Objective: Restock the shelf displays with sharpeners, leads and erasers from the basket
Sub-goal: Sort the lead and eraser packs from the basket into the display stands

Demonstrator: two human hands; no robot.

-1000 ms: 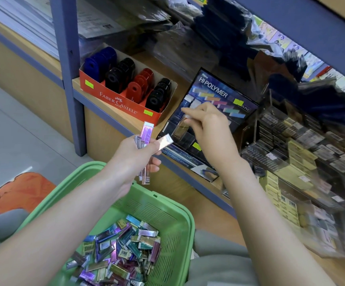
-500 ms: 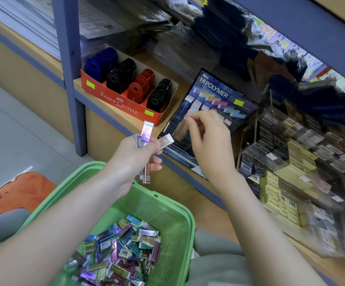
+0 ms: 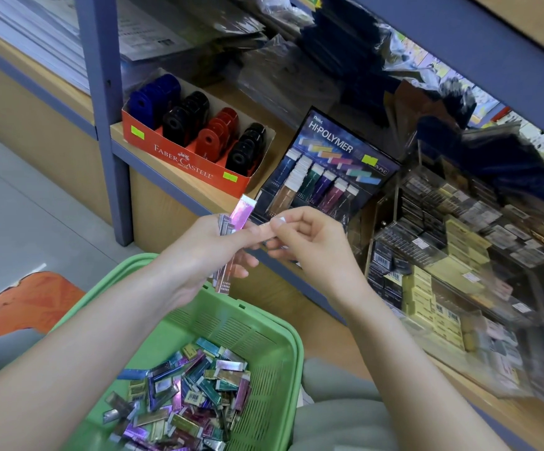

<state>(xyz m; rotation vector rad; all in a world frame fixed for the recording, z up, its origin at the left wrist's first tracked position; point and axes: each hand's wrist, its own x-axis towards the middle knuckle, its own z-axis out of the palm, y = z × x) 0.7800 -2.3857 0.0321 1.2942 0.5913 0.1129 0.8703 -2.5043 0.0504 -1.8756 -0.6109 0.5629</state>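
Note:
My left hand [image 3: 213, 247] grips a small bunch of metallic stick erasers [image 3: 231, 222] above the green basket [image 3: 274, 333]; a pink one sticks up from it. My right hand [image 3: 309, 244] pinches the end of a pale pink eraser [image 3: 265, 232] that still lies in the left hand's bunch. Behind the hands stands the black Hi-Polymer eraser display [image 3: 326, 177] on the shelf, with coloured erasers in its slots. The basket holds a heap of several loose erasers [image 3: 186, 402] in metallic sleeves.
A red Faber-Castell box of sharpeners [image 3: 192, 141] stands left of the display. Clear acrylic racks of lead cases [image 3: 452, 242] fill the shelf at the right. A blue shelf upright [image 3: 108, 118] rises at the left. An orange mat [image 3: 20, 301] lies on the floor.
My right hand left the display, where it had set an eraser into a slot, and came back to the left hand. It now pinches another eraser there.

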